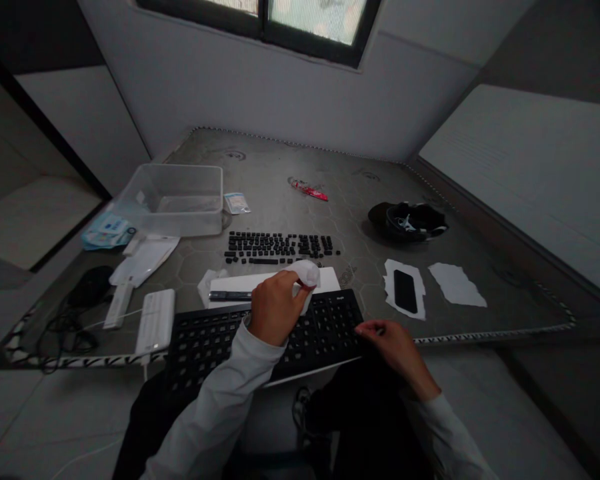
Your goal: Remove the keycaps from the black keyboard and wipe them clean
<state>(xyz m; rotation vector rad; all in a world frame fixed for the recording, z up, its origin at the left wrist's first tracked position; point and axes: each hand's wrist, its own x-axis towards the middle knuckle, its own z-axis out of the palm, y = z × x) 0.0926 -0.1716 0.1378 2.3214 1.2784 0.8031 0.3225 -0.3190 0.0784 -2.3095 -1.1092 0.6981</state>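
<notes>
A black keyboard (325, 327) with its keycaps off tilts across the table's front edge toward my lap. My left hand (276, 303) is over its upper middle, fingers pinched round a crumpled white wipe (306, 272). At the keyboard's right edge, my right hand (393, 347) has its fingertips closed on the corner side; part of that grip is hidden. Loose black keycaps (267, 245) lie in rows on the table just beyond. Between them and the keyboard is a white sheet (330, 279) with a dark strip (230, 295) on it.
A clear plastic bin (180, 220) stands at the back left, near a blue packet (105, 230). At left are a white power strip (156, 320) and black cables (67, 333). A phone (405, 291) on paper, a black cap (407, 222) and a red wrapper (310, 191) lie farther off.
</notes>
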